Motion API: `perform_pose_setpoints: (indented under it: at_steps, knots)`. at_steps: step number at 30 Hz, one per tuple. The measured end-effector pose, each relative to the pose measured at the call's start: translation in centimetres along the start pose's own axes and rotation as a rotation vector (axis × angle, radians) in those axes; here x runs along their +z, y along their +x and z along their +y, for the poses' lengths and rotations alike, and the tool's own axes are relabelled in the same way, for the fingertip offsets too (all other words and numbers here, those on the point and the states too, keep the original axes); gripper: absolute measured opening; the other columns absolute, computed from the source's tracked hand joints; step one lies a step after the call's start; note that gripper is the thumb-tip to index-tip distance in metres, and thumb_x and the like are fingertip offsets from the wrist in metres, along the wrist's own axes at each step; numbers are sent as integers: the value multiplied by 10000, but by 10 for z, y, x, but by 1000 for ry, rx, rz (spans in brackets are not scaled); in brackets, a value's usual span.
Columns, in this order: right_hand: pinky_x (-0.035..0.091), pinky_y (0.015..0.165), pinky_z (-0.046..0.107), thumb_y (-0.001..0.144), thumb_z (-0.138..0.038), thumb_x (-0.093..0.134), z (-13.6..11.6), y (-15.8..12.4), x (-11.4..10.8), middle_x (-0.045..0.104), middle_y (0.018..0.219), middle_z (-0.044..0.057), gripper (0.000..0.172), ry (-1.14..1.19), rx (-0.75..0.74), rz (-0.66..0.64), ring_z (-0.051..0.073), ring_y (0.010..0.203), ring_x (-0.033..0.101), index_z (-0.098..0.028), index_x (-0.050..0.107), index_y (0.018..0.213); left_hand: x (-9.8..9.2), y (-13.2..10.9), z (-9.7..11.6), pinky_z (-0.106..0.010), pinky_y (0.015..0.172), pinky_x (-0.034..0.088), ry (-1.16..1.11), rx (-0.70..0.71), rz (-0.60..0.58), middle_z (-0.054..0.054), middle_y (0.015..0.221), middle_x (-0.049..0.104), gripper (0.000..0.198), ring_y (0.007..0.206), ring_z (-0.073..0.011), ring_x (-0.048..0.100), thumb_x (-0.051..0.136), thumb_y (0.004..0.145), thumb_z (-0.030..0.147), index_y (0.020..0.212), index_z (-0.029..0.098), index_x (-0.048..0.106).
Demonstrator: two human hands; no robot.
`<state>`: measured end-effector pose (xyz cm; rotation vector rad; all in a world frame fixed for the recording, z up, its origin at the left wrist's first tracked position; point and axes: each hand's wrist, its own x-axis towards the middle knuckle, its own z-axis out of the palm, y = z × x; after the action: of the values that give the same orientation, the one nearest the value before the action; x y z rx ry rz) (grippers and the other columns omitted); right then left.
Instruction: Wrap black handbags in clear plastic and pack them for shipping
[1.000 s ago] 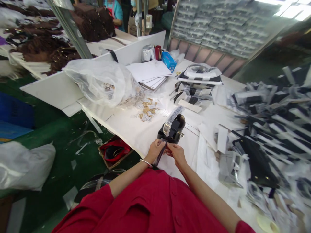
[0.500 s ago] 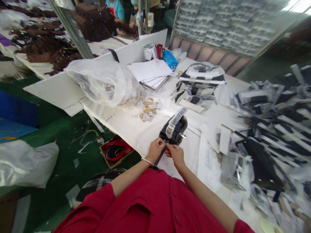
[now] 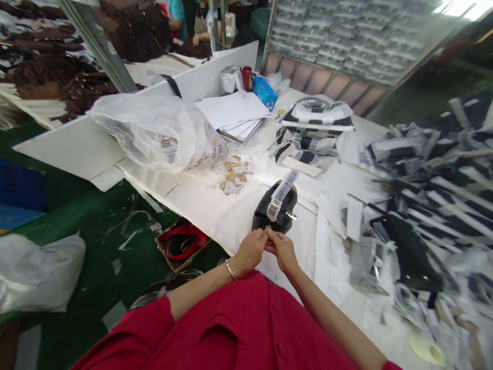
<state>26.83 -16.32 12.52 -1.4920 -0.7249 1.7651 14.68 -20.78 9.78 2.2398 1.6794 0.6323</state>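
Note:
A small black handbag (image 3: 262,209) stands on the white table in front of me. Its handle (image 3: 284,191) is wrapped in clear plastic, and a shiny metal fitting (image 3: 291,216) sticks out on its right side. At the bag's near end, my left hand (image 3: 249,252) is closed in a pinch, a bracelet (image 3: 230,269) on its wrist. Touching it from the right, my right hand (image 3: 284,250) also pinches at that end. The small part between the fingertips is mostly hidden by them.
Beyond the bag lie gold-coloured tags (image 3: 233,176) and a translucent plastic bag (image 3: 146,128). White sheets (image 3: 234,109) and a blue box (image 3: 265,92) are farther back. Wrapped black-and-white pieces (image 3: 431,190) pile up on the right. An open carton (image 3: 181,244) stands below the table's left edge.
My left hand has turned and shifted slightly, its back now more toward me. The dark strap that showed below it is now out of sight. The view has swung a little.

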Motion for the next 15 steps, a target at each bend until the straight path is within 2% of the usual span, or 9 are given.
perform_pose_setpoints:
  at_steps: [3, 5, 6, 7, 8, 10, 11, 12, 15]
  knots:
    - [442, 462, 227, 477, -398, 870, -1, 1, 5, 625, 565, -19, 385, -24, 14, 104, 112, 504, 549, -160, 617, 642, 0, -5, 5, -369, 784, 481, 35, 143, -77, -122, 995, 599, 295, 896, -228, 553, 355, 933, 94, 1157, 103, 546]
    - [370, 422, 217, 455, -382, 854, -1, 5, 8, 567, 494, -42, 369, -29, 35, 155, 88, 455, 478, -170, 580, 582, -2, -8, 6, -339, 778, 471, -71, 242, -101, -105, 948, 606, 259, 893, -211, 561, 368, 934, 120, 1074, 133, 586]
    - [353, 419, 218, 454, -379, 845, -2, 7, 9, 555, 483, -46, 361, -28, 50, 158, 85, 449, 465, -174, 573, 575, -5, -9, 6, -320, 780, 466, -167, 246, -81, -90, 924, 604, 243, 887, -197, 564, 374, 940, 145, 1032, 153, 599]
    - [353, 427, 220, 455, -376, 837, -2, 9, 9, 555, 485, -45, 352, -28, 70, 151, 86, 453, 467, -177, 575, 581, -9, -9, 4, -305, 783, 462, -280, 195, -33, -76, 906, 600, 230, 875, -183, 565, 379, 948, 180, 992, 169, 604]
    - [364, 441, 222, 456, -376, 831, -2, 11, 8, 559, 493, -44, 348, -30, 90, 142, 89, 461, 477, -178, 581, 595, -13, -8, 0, -296, 785, 458, -397, 86, 37, -63, 895, 595, 223, 861, -172, 564, 383, 955, 224, 961, 180, 602]
    - [375, 465, 221, 451, -375, 829, -1, 14, 6, 568, 509, -42, 353, -33, 120, 133, 91, 477, 493, -178, 592, 624, -20, -3, -8, -299, 786, 452, -620, -236, 156, -46, 876, 590, 235, 832, -162, 562, 400, 957, 329, 912, 185, 580]
    - [367, 466, 216, 446, -376, 829, 0, 15, 4, 566, 511, -43, 360, -31, 123, 138, 87, 478, 490, -179, 591, 630, -22, 1, -12, -305, 776, 453, -740, -395, 155, -40, 859, 594, 263, 817, -162, 565, 413, 949, 388, 894, 182, 566]
    - [351, 460, 211, 440, -380, 831, 2, 16, 3, 560, 506, -46, 368, -29, 118, 150, 81, 471, 477, -181, 583, 626, -23, 5, -15, -310, 763, 457, -881, -523, 93, -37, 844, 605, 312, 806, -164, 575, 426, 934, 458, 887, 179, 557]
    - [305, 431, 221, 444, -424, 838, 7, 19, 0, 512, 469, -63, 408, -32, 85, 169, 70, 424, 410, -194, 543, 606, -17, 17, -17, -309, 700, 473, -1352, -721, -286, -46, 801, 643, 524, 748, -172, 621, 484, 828, 673, 907, 160, 562]
